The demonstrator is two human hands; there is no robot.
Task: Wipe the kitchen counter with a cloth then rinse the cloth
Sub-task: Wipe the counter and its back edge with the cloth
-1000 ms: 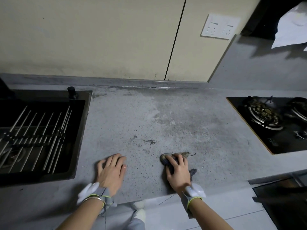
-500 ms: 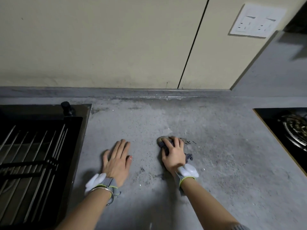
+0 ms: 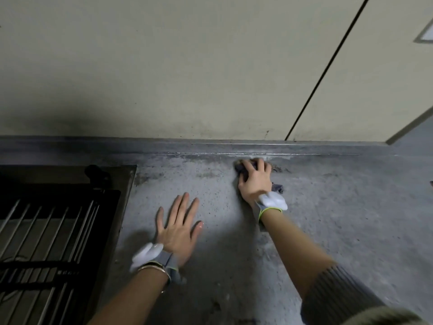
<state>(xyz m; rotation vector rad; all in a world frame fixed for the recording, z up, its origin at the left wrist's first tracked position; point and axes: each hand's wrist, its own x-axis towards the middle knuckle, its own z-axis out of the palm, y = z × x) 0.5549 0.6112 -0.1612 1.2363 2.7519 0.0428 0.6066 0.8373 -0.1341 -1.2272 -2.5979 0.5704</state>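
The grey, speckled kitchen counter (image 3: 328, 219) runs across the view, darker and stained along its back edge. My right hand (image 3: 254, 181) presses a small dark cloth (image 3: 278, 188) against the counter close to the back wall; its fingers are spread and bent over the cloth, which shows only at the fingertips and beside the wrist. My left hand (image 3: 179, 227) lies flat on the counter with straight, spread fingers, nearer to me and to the left, holding nothing.
A dark sink (image 3: 126, 184) with a metal rack (image 3: 46, 242) across it sits at the left, its rim close to my left hand. The beige wall (image 3: 187, 78) rises behind the counter. A socket's corner (image 3: 425, 35) shows at the upper right.
My right hand has pushed the cloth away from me, from the counter's front to its back edge by the wall. My left hand slid forward a little, still flat. The view has moved closer.
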